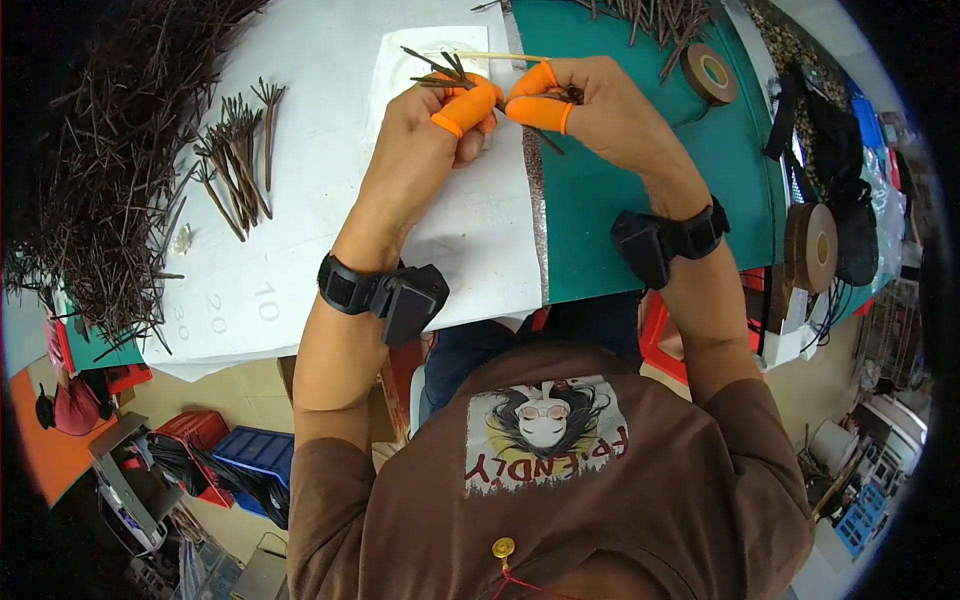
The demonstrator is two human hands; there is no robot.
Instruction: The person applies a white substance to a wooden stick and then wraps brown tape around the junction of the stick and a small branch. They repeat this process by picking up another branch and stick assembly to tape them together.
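Note:
Orange finger covers sit on the thumbs and fingertips of both hands. My left hand [430, 130] is closed in a pinch on a dark brown artificial twig [455, 72], whose forked tips stick out above the fingers. Beside it, almost touching, my right hand [600, 110] pinches around small dark brown pieces [572, 95], partly hidden by the fingers. A brown stem [549, 141] slants out below the right fingertips. From the right index finger a thin pale stick [500, 56] reaches left over a white dish [400, 60]; whether the hand grips this stick cannot be made out.
Left of the hands lies a small group of finished-looking brown twigs [235, 160], beside a large heap of dark twigs [90, 180]. More twigs [650, 20] lie at the back right. A tape roll [708, 74] rests on the green mat [640, 220]; larger rolls [812, 248] stand at the right edge.

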